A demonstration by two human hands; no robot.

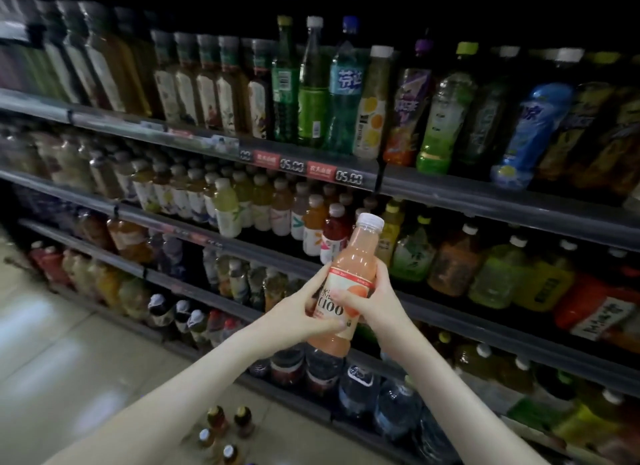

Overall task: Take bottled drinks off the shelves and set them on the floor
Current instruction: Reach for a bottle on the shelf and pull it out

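A pink juice bottle (pixel 349 274) with a white cap and a white label is held upright in front of the shelves, slightly tilted. My left hand (pixel 298 314) grips its lower body from the left, thumb across the label. My right hand (pixel 372 296) wraps its middle from the right. Both hands hold the bottle in the air, clear of the shelf edge. Several small dark bottles (pixel 225 430) with gold caps stand on the floor below my arms.
Grey metal shelves (pixel 485 194) run diagonally across the view, packed with bottled teas, juices and water. Price tags (pixel 311 168) line one shelf edge. Pale tiled floor (pixel 69 343) lies at the left.
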